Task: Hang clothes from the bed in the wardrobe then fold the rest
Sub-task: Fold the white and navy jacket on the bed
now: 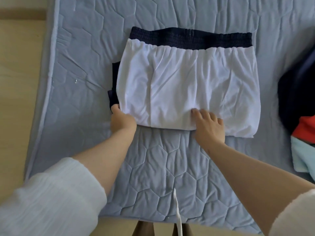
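Note:
A folded white garment (190, 86) with a navy elastic waistband (190, 39) lies flat in the middle of the bed (153, 167). A dark navy layer (113, 89) peeks out along its left edge. My left hand (121, 120) grips the garment's near left corner, thumb on top and fingers tucked under the cloth. My right hand (208, 124) rests palm down on the near edge, fingers spread on the white fabric.
A heap of other clothes sits at the bed's right edge: dark navy (296, 92), red-orange (306, 130) and pale blue (301, 159). Wooden floor (18, 82) runs along the left. A white cord (178, 217) hangs near the bed's front edge.

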`<state>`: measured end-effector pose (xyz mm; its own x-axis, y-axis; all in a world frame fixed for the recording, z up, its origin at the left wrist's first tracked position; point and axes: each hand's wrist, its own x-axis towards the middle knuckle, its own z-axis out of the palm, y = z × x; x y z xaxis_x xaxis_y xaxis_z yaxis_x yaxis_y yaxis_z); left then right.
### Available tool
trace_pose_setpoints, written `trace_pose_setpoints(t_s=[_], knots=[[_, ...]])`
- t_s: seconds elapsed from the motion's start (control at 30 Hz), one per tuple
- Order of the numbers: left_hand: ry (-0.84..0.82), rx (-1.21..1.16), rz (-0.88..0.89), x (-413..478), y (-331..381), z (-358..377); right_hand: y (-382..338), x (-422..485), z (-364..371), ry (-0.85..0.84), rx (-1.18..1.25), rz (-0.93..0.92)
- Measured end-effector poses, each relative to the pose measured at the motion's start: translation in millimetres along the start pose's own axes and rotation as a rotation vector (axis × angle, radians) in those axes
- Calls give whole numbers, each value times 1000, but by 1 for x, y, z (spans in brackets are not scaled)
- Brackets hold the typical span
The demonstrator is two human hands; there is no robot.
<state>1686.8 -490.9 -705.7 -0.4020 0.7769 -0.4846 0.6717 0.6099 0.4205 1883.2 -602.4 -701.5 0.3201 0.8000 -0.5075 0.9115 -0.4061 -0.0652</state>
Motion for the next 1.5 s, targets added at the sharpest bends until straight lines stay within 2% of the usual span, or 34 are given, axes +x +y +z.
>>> trace_pose_setpoints(t_s=[0.17,0.23,0.33,0.4,0.43,0.5,0.57,0.63,0.77,0.83,0.97,1.1,1.17,1.23,1.3,1.4,1.5], knots=[[-223,-78,236,36,-9,-38,18,6,-12,-65,-74,49],[-242,-64,256,51,-15,-56,16,4,-15,-57,-72,66],[-75,-32,143,67,-20,-67,4,0,-12,-52,-123,36],[65,-12,-62,71,-12,-58,0,-2,-8,-62,-131,29],[79,-62,-189,70,-5,-51,-2,-3,-6,-68,-113,48],[-64,-296,-345,69,8,-37,-3,-5,-2,-61,-53,104],[-267,-459,-350,66,14,-31,-3,-7,1,-19,-29,112],[-365,-414,-290,63,11,-30,-1,-8,2,-7,-75,71],[-378,-353,-163,65,0,-31,7,6,-2,-31,-119,48],[-361,-283,-142,62,-5,-35,10,13,-9,-102,-71,50],[-377,17,-108,44,-34,-48,12,-3,-6,-412,-4,-9],[-438,160,-201,29,-66,-70,8,-43,17,-635,51,-103],[-463,199,-250,27,-74,-79,6,-56,26,-688,71,-101],[-495,187,-260,28,-73,-82,7,-58,28,-688,114,-79],[-484,133,-198,33,-65,-83,8,-54,27,-667,206,-43],[-431,36,-81,43,-49,-79,12,-46,26,-509,376,79],[-482,-21,-107,47,-41,-71,15,-44,30,-403,460,149]])
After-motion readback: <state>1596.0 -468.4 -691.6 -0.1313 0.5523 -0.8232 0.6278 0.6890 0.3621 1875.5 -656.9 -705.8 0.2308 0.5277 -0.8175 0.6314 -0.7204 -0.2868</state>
